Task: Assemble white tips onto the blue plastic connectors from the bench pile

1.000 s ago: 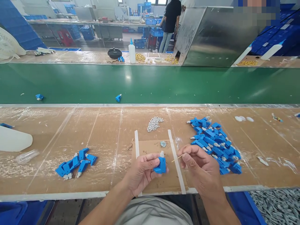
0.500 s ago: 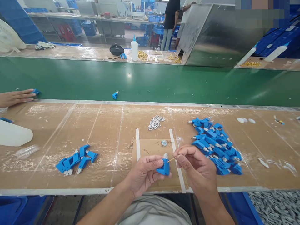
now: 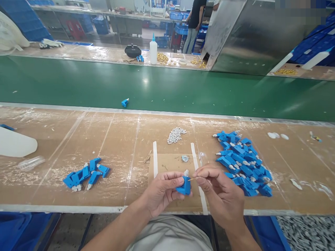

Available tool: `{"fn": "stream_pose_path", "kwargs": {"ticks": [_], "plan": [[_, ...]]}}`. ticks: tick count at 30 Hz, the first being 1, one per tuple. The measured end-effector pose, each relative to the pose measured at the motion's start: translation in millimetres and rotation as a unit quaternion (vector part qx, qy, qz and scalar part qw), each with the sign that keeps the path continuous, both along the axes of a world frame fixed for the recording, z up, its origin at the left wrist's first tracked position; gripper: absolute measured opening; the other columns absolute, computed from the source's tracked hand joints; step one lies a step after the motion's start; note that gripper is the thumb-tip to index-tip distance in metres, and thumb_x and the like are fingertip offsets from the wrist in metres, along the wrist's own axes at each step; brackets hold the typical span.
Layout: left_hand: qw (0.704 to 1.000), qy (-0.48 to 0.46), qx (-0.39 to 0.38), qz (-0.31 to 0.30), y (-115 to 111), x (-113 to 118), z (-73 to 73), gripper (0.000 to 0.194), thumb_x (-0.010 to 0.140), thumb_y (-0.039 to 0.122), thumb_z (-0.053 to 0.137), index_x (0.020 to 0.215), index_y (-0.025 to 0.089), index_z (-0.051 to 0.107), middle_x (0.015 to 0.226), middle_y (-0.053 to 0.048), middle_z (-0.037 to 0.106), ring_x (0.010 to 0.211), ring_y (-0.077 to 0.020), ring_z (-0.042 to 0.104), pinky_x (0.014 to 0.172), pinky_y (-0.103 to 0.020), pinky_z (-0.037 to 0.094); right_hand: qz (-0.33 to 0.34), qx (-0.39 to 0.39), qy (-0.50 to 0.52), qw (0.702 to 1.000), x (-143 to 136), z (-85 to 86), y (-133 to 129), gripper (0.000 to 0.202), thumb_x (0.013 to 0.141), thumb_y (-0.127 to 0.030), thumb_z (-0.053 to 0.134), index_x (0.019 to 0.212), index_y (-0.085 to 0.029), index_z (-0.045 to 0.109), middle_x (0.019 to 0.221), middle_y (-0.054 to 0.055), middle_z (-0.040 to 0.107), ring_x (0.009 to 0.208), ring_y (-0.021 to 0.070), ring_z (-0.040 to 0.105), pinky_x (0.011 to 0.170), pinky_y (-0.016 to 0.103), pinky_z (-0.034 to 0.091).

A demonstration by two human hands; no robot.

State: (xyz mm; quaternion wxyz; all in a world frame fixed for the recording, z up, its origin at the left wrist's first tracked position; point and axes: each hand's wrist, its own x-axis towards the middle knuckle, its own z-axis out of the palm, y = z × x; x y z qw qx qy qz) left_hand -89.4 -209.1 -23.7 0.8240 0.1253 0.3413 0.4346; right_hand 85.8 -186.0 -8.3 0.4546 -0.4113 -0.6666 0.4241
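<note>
Pinched in my left hand (image 3: 164,191) is a blue plastic part (image 3: 185,186) with a pale grey tip pointing up. My right hand (image 3: 221,191) grips a thin wooden stick (image 3: 192,179), its end against the side of the blue part just below the tip. Both hands are over a cardboard sheet (image 3: 167,164) edged with white tape. On that sheet lies a small pale-blue blob (image 3: 184,159) with a stick in it. Behind it is a small heap of grey pieces (image 3: 176,135).
A large pile of blue parts (image 3: 243,162) lies to the right, a smaller group (image 3: 86,174) to the left. Beyond runs a green conveyor belt (image 3: 167,87) carrying one blue part (image 3: 125,102). A white bottle (image 3: 17,142) lies at far left; another bottle (image 3: 153,51) stands across the belt.
The blue part on the belt has shifted slightly left. Another person's hand at the left edge has gone from view. My hands keep nearly the same pose, with the stick at the blue part.
</note>
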Motion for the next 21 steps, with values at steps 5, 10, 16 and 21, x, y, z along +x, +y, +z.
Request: {"fn": "stream_pose_path", "kwargs": {"ticks": [5, 10, 16, 21], "plan": [[1.0, 0.008, 0.008, 0.004, 2, -2, 0.7, 0.021, 0.087, 0.019, 0.068, 0.1, 0.004, 0.07, 0.083, -0.01, 0.068, 0.074, -0.0152, 0.072, 0.059, -0.014, 0.055, -0.008, -0.006, 0.065, 0.998, 3, 4.4, 5, 0.008, 0.095, -0.018, 0.06, 0.094, -0.025, 0.065, 0.092, 0.005, 0.061, 0.091, 0.0215, 0.058, 0.074, 0.034, 0.047], [0.995, 0.031, 0.005, 0.098, 6, -24, 2.7, 0.016, 0.085, 0.018, 0.07, 0.098, 0.009, 0.07, 0.081, -0.005, 0.068, 0.073, -0.0137, 0.071, 0.059, -0.015, 0.056, -0.012, -0.027, 0.044, 0.999, 14, -0.5, 11, 0.006, 0.092, -0.021, 0.064, 0.089, -0.024, 0.068, 0.089, 0.003, 0.056, 0.087, 0.0202, 0.054, 0.069, 0.031, 0.042], [0.983, 0.026, 0.008, 0.18, 7, -42, -0.5, 0.019, 0.085, 0.015, 0.069, 0.103, 0.01, 0.07, 0.084, -0.004, 0.068, 0.073, -0.0126, 0.071, 0.056, -0.015, 0.055, 0.02, -0.096, -0.097, 0.99, 13, -31.9, 5, 0.012, 0.09, -0.033, 0.068, 0.095, -0.022, 0.069, 0.088, 0.002, 0.061, 0.073, 0.0172, 0.056, 0.065, 0.029, 0.045], [0.984, 0.031, -0.018, 0.176, 8, -42, -11.1, 0.016, 0.083, 0.016, 0.072, 0.098, 0.011, 0.069, 0.083, -0.004, 0.068, 0.073, -0.013, 0.071, 0.056, -0.015, 0.056, -0.018, -0.054, -0.194, 0.979, 0, -33.4, 57, 0.02, 0.092, -0.039, 0.061, 0.098, -0.02, 0.066, 0.089, 0.005, 0.069, 0.076, 0.0202, 0.063, 0.07, 0.032, 0.05]]}}
